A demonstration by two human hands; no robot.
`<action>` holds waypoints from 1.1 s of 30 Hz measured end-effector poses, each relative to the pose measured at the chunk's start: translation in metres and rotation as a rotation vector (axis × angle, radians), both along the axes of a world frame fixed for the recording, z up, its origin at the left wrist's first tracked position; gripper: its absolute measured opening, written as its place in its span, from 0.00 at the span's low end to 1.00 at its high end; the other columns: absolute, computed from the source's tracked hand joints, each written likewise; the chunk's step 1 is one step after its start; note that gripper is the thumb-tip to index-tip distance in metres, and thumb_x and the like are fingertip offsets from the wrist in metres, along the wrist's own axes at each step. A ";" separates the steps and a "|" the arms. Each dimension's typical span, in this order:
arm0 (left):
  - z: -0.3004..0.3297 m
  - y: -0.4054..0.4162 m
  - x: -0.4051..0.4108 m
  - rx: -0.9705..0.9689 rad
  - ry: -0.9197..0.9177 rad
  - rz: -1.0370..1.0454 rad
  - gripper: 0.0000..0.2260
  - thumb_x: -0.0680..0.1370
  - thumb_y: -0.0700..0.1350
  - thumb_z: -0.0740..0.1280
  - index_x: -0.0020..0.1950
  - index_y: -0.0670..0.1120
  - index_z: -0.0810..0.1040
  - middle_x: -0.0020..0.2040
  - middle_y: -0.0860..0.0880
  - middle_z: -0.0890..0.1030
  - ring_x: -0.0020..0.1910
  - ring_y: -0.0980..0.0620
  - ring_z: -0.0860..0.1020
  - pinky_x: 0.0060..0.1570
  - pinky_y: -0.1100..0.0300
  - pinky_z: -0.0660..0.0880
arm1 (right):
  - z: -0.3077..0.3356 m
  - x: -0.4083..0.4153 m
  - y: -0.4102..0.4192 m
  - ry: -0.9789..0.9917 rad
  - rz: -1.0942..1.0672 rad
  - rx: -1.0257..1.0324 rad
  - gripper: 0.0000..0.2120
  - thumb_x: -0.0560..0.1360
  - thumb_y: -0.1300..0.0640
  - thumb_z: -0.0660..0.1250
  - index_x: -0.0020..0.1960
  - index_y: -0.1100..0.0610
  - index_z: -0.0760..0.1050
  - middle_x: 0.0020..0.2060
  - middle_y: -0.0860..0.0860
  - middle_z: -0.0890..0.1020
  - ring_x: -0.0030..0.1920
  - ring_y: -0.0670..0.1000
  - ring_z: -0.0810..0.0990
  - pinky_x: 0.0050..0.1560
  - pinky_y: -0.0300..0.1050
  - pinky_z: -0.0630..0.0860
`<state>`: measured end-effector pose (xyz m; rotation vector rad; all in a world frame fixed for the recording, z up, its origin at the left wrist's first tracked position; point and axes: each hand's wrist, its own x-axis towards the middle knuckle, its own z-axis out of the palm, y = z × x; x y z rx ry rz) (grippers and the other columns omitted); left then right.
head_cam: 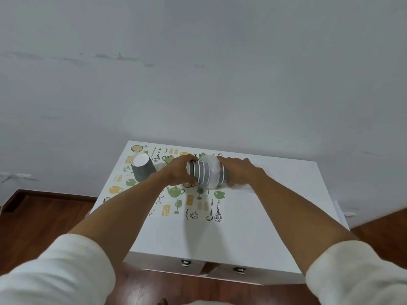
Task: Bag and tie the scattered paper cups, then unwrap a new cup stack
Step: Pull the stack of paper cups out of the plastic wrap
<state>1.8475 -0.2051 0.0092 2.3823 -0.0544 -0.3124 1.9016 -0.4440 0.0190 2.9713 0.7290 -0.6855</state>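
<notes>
A stack of grey paper cups with white rims (200, 173) lies sideways above the patterned mat (176, 194), held between both hands. My left hand (178, 172) grips the stack's left end. My right hand (237, 170) grips the right end, where a clear plastic bag (212, 172) covers about half the stack. A single grey cup (142, 169) stands on the mat at the far left, tilted in view, its white inside showing.
The white cabinet top (275, 205) carries the mat on its left half. Two drawer fronts with metal knobs (185, 263) face me below the near edge. Wooden floor (39, 216) lies on both sides, and a pale wall stands behind.
</notes>
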 end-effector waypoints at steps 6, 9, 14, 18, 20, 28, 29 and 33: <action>0.001 0.014 -0.003 0.081 -0.011 -0.010 0.35 0.64 0.40 0.81 0.68 0.47 0.72 0.59 0.49 0.76 0.55 0.47 0.76 0.50 0.56 0.77 | 0.008 0.004 -0.021 0.015 -0.074 -0.063 0.30 0.65 0.56 0.75 0.64 0.46 0.67 0.55 0.46 0.77 0.57 0.56 0.78 0.51 0.50 0.75; 0.001 0.018 -0.001 0.106 0.012 -0.035 0.43 0.63 0.42 0.82 0.75 0.49 0.68 0.64 0.49 0.74 0.60 0.48 0.74 0.60 0.55 0.74 | 0.008 0.006 -0.021 0.031 -0.061 -0.032 0.27 0.65 0.58 0.74 0.61 0.47 0.68 0.54 0.47 0.78 0.55 0.55 0.79 0.54 0.55 0.80; 0.000 0.006 0.002 0.208 0.004 -0.100 0.43 0.63 0.53 0.82 0.75 0.53 0.68 0.65 0.51 0.75 0.61 0.48 0.75 0.60 0.53 0.74 | 0.002 0.008 -0.013 -0.002 -0.061 -0.050 0.26 0.65 0.56 0.73 0.59 0.46 0.66 0.51 0.47 0.76 0.53 0.57 0.76 0.52 0.52 0.77; 0.007 0.002 0.006 0.449 -0.071 -0.130 0.36 0.63 0.62 0.77 0.68 0.57 0.71 0.58 0.56 0.78 0.56 0.49 0.78 0.55 0.52 0.74 | -0.002 0.008 -0.014 -0.055 -0.056 -0.039 0.25 0.69 0.59 0.71 0.62 0.48 0.65 0.49 0.46 0.72 0.52 0.55 0.73 0.47 0.48 0.64; 0.019 0.006 0.012 0.505 -0.080 -0.132 0.33 0.62 0.66 0.74 0.65 0.57 0.73 0.54 0.58 0.79 0.54 0.50 0.79 0.56 0.52 0.71 | -0.004 0.007 -0.017 -0.072 -0.105 -0.019 0.25 0.70 0.60 0.69 0.64 0.50 0.65 0.51 0.48 0.72 0.50 0.54 0.69 0.48 0.49 0.63; 0.069 0.058 0.016 -0.097 -0.057 0.095 0.35 0.70 0.55 0.79 0.72 0.49 0.69 0.56 0.53 0.80 0.48 0.54 0.83 0.46 0.62 0.77 | 0.002 0.013 -0.001 -0.126 -0.193 0.142 0.27 0.70 0.54 0.73 0.64 0.55 0.65 0.61 0.53 0.74 0.62 0.60 0.73 0.53 0.53 0.68; 0.072 0.065 0.011 -0.250 -0.056 0.127 0.34 0.70 0.51 0.80 0.71 0.47 0.69 0.58 0.50 0.80 0.46 0.55 0.85 0.44 0.64 0.79 | 0.002 0.012 0.005 -0.127 -0.177 0.146 0.27 0.69 0.54 0.73 0.63 0.55 0.65 0.60 0.53 0.74 0.62 0.60 0.74 0.52 0.52 0.67; 0.077 0.090 -0.012 -0.411 -0.154 0.287 0.35 0.67 0.51 0.82 0.69 0.49 0.70 0.62 0.53 0.78 0.54 0.59 0.82 0.47 0.64 0.77 | 0.002 0.005 0.032 -0.126 -0.102 0.158 0.23 0.70 0.55 0.72 0.61 0.55 0.66 0.58 0.52 0.74 0.59 0.59 0.75 0.50 0.51 0.66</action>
